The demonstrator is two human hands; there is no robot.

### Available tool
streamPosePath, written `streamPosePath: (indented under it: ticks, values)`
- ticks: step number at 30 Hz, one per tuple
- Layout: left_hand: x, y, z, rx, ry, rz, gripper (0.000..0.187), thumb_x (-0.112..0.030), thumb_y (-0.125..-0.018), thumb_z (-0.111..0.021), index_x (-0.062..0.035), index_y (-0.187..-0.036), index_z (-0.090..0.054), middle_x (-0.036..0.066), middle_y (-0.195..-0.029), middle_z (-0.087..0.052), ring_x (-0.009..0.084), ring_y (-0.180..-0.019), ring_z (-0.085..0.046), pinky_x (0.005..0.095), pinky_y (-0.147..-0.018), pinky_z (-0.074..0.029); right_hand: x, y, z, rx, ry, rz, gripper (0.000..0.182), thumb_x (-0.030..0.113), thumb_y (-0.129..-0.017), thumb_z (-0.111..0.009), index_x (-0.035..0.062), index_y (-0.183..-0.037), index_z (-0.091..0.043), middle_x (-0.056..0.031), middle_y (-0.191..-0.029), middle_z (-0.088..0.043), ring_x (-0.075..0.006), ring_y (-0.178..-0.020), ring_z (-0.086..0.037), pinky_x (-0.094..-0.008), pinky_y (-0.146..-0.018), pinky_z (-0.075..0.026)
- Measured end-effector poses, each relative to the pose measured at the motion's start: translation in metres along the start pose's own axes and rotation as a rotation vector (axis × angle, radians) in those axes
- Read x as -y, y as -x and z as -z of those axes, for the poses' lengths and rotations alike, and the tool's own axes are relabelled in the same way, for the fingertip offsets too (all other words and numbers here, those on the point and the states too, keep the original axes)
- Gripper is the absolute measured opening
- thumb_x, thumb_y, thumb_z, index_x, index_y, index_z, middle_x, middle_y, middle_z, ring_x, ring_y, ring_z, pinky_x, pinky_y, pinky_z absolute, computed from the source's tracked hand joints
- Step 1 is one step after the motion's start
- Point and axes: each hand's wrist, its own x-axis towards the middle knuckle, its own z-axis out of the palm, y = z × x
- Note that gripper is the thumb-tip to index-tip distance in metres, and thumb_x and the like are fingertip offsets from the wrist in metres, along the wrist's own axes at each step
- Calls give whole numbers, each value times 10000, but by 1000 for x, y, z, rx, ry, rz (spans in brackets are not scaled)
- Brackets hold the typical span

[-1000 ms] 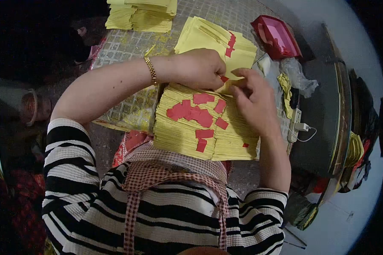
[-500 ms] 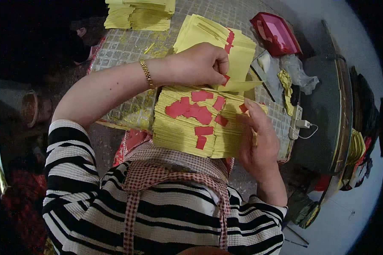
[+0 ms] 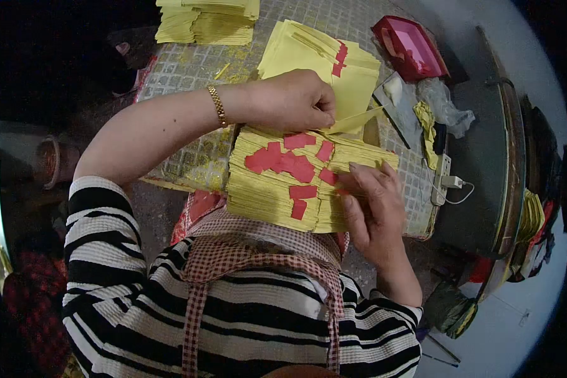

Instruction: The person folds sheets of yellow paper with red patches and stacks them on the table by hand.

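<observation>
Clearly, the biggest change was in the right hand. Half a second earlier its fingers pointed to twelve o'clock, with a red scrap by one fingertip; at this moment they bent toward ten over the yellow stack, at about four o'clock from its middle, thumb and fingertips spread apart. We no longer saw that scrap there, and could not make out what lay beneath the fingers, which were close to the nearest of the red pieces on top.

The left hand, at twelve o'clock from the stack, had hardly shifted – its fingers curled inward at the raised yellow sheet, which stretched toward two. The red bit lately at those fingertips was out of sight, so we could not tell whether they pinched paper or merely pressed it.

We judged that the hands had divided the work – left minding the sheet, right turned to the pieces. The stack sat centrally, just beyond the checked apron.
</observation>
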Motion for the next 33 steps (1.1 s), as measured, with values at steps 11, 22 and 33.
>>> streamPosePath:
  ticks: [11,22,33]
  values:
    - [8,5,4,-530,-458,-512,116,-161,-804,-689,-48,-806,-664,57,-749,-608,190,-655,-532,306,-617,-430,-3,14,-8,-180,4,14,393,-34,-776,-596,30,-1162,-556,-105,-1034,-644,-241,-920,-594,-482,-1028,-349]
    - [-4,46,-1,-233,-457,-348,122,-131,-755,-715,-66,-801,-621,49,-767,-547,220,-713,-497,322,-711,-417,3,-9,-8,-205,25,51,385,-9,-744,-626,33,-1123,-573,-97,-1032,-634,-245,-878,-578,-403,-954,-392]
    - [-6,49,-6,-196,-365,-296,161,-171,-768,-706,-83,-791,-573,37,-743,-527,216,-722,-487,331,-715,-404,-3,-57,-17,18,125,-69,347,61,-764,-620,32,-1104,-561,-99,-930,-614,-265,-794,-537,-361,-800,-404]
